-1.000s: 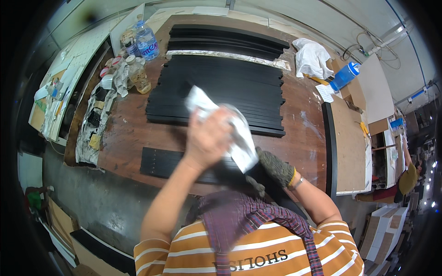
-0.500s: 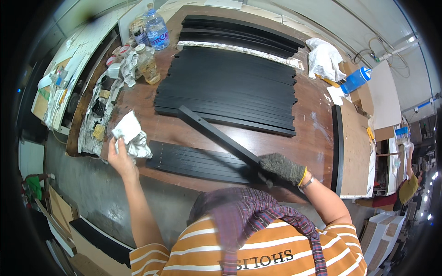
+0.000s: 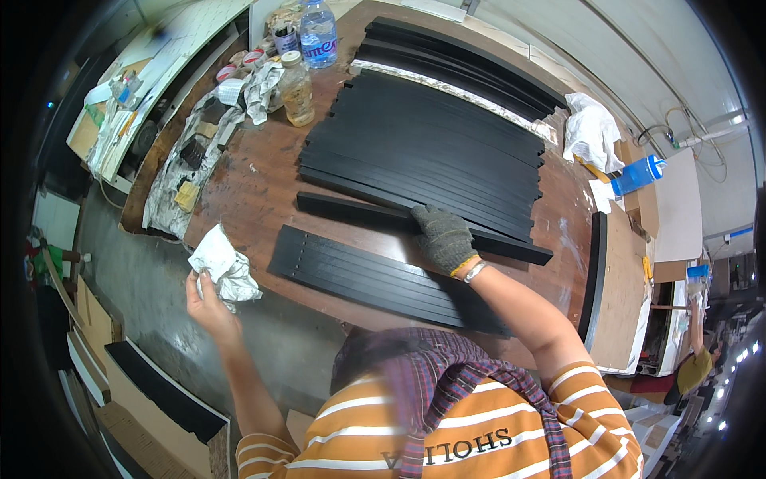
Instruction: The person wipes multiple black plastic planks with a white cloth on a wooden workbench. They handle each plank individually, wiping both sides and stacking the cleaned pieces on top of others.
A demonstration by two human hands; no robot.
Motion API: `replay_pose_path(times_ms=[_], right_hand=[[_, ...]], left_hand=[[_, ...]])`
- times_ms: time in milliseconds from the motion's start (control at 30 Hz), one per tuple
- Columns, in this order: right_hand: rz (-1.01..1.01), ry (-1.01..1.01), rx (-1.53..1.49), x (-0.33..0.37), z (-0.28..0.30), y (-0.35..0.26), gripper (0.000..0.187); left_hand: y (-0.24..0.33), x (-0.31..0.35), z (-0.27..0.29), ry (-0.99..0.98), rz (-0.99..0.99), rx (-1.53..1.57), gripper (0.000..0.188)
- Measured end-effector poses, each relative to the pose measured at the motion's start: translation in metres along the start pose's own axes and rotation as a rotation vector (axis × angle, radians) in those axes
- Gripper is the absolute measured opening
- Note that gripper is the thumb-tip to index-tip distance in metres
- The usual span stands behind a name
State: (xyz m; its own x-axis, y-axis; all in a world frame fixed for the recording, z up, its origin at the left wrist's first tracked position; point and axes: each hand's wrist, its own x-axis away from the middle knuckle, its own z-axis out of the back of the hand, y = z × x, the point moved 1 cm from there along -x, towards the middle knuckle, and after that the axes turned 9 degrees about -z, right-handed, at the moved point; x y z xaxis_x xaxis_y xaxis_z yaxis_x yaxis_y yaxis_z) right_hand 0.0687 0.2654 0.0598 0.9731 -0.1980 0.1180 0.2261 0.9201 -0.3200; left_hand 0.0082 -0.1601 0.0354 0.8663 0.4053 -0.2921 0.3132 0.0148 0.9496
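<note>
Bare left hand (image 3: 209, 307) pinches white rag (image 3: 223, 267); gloved right hand (image 3: 444, 239) lies over black slat (image 3: 347, 210), finger closure hidden, just nearside of already-laid slat row (image 3: 431, 152); nearer slat batch (image 3: 375, 279) lies separate; finished share indeterminable.

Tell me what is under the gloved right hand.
Under the gloved right hand is a black strip, which shows on both sides of it, above the brown tabletop. The hand covers part of the strip; that stretch and whatever lies directly beneath it cannot be seen.
</note>
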Motion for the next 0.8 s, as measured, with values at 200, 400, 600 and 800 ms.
replay_pose_path(times_ms=[200, 400, 600, 800], right_hand=[[0.012, 0.178, 0.133, -0.02, -0.02, -0.01, 0.025], [-0.152, 0.118, 0.074, -0.005, 0.006, -0.008, 0.027], [-0.198, -0.413, -0.099, 0.069, 0.0, 0.073, 0.047], [0.077, -0.151, -0.217, 0.081, -0.04, 0.12, 0.033]], left_hand=[[-0.003, 0.017, -0.006, -0.039, 0.103, 0.02, 0.025], [-0.002, 0.028, -0.02, -0.091, 0.103, 0.021, 0.023], [0.006, 0.03, -0.028, -0.084, 0.086, -0.04, 0.022], [0.009, 0.035, -0.069, -0.206, 0.107, 0.115, 0.019]])
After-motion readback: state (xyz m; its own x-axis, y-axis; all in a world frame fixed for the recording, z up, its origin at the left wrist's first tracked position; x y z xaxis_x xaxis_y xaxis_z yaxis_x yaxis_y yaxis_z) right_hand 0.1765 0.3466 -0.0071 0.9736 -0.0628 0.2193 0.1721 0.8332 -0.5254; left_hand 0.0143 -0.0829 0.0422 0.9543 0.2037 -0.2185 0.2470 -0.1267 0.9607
